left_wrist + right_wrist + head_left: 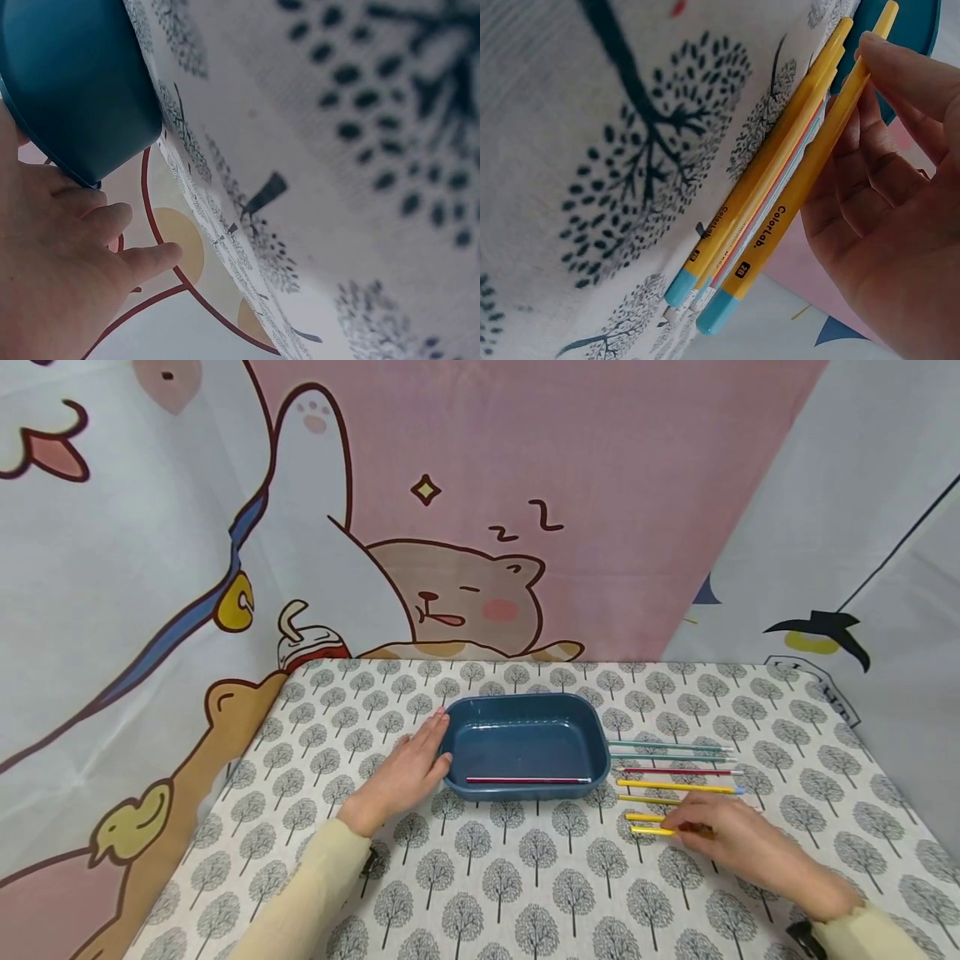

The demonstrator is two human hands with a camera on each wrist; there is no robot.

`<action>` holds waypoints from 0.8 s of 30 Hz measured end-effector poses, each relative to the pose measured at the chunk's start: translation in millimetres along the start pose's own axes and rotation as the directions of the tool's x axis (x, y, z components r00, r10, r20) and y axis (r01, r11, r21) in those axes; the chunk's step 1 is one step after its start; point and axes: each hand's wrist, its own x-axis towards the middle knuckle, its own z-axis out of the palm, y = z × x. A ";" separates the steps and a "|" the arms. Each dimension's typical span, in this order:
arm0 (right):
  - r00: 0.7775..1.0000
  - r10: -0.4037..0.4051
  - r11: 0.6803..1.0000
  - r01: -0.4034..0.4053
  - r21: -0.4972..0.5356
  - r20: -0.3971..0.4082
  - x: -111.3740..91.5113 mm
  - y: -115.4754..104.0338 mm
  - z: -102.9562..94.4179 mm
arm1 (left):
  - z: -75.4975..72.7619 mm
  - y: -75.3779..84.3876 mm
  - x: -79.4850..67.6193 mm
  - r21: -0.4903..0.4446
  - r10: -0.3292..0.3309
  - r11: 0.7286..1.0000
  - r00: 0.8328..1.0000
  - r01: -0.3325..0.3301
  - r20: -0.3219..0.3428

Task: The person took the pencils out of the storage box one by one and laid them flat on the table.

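Observation:
My right hand (731, 839) pinches a yellow pencil (778, 217) between thumb and fingers, near its tapered end. The pencil has a light-blue end cap and the print "ColorLab. 2B". Close by it in the right wrist view lie more yellow pencils (769, 161) on the cloth. With fairly straight fingers, my left hand (401, 772) touches the left rim of a dark blue rectangular tub (517, 747). The left wrist view shows the left hand (67, 262) against the outside of the tub (90, 82). Inside the tub, a dark red pencil (528, 781) lies along the near side.
Right of the tub lie several pencils in a rough column: green ones (667, 746), a red one (678, 771) and yellow ones (671, 786). A tree-print cloth (498, 881) covers the table. A cartoon-print curtain (615, 510) hangs behind and along the sides.

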 end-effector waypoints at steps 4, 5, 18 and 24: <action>0.999 -0.030 1.000 0.030 -0.011 -0.016 0.1 2.3 2.9 | -0.1 0.2 0.2 0.007 0.001 1.000 1.000 -0.001 0.000; 0.999 -0.042 0.999 0.042 -0.021 -0.021 0.2 2.6 3.9 | -0.2 0.3 0.2 0.008 0.001 1.000 1.000 -0.001 0.000; 0.999 0.006 0.999 -0.005 -0.046 0.031 2.4 1.4 7.7 | 0.8 -0.3 0.6 0.010 -0.004 1.000 1.000 0.004 0.013; 1.000 0.005 0.999 -0.004 -0.041 0.027 2.3 1.5 9.4 | 0.6 -0.3 0.5 0.009 -0.004 1.000 1.000 0.004 0.012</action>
